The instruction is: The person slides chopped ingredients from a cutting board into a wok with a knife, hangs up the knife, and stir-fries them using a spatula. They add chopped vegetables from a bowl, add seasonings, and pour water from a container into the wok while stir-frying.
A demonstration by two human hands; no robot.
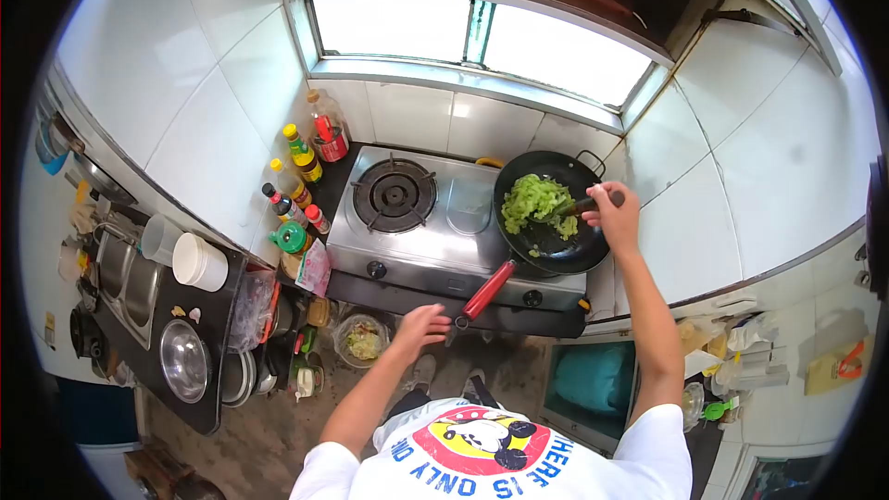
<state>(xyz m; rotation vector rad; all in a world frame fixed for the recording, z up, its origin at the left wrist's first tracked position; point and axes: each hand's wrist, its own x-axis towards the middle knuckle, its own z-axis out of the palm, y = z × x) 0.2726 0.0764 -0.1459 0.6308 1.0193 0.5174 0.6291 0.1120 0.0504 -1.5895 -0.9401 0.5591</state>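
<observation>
Chopped green vegetables [540, 201] lie in a black wok [583, 255] on the right side of the stove. My right hand [613, 211] is closed around the dark handle of a spatula [585, 206], whose blade is down among the vegetables and partly hidden by them. The wok's red handle [488, 291] points toward me. Just left of that handle's end, my left hand [424, 328] is held in the air with its fingers stretched out, gripping nothing.
The steel stove [417, 255] has a bare burner [394, 195] on the left. Sauce bottles [303, 156] stand beside it. A metal bowl [185, 361] and white bucket [200, 261] are on the left counter. A bin with scraps [362, 340] sits below.
</observation>
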